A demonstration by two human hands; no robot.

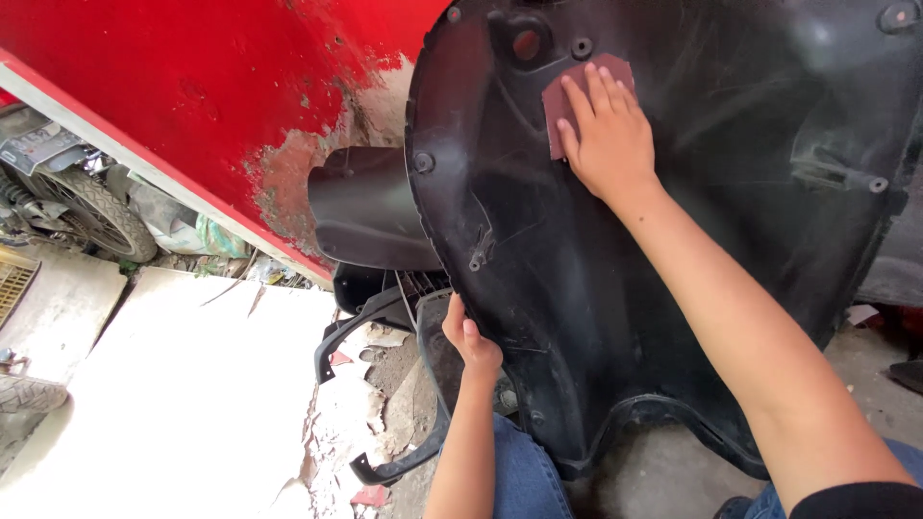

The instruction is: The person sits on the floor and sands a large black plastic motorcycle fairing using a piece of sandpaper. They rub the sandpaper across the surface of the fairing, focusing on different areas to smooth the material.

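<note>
Sanding a black plastic panel (673, 240), propped upright against a red wall (192, 86).

Right hand (608, 135) pressed flat, fingers spread, on a reddish-brown sheet of sandpaper (577, 91) near the panel's top. Left hand (468, 338) with grip clamped on the panel's lower left edge. More black plastic parts (370, 207) just behind; pale concrete floor (173, 404) below.

Both forearms are bare from wrist to elbow, with no watch, ring or glove on the left hand (471, 341) or the right hand (608, 135). A black sleeve (856, 502) edge shows at the right upper arm. Blue denim jeans (519, 476) cover the legs below.
</note>
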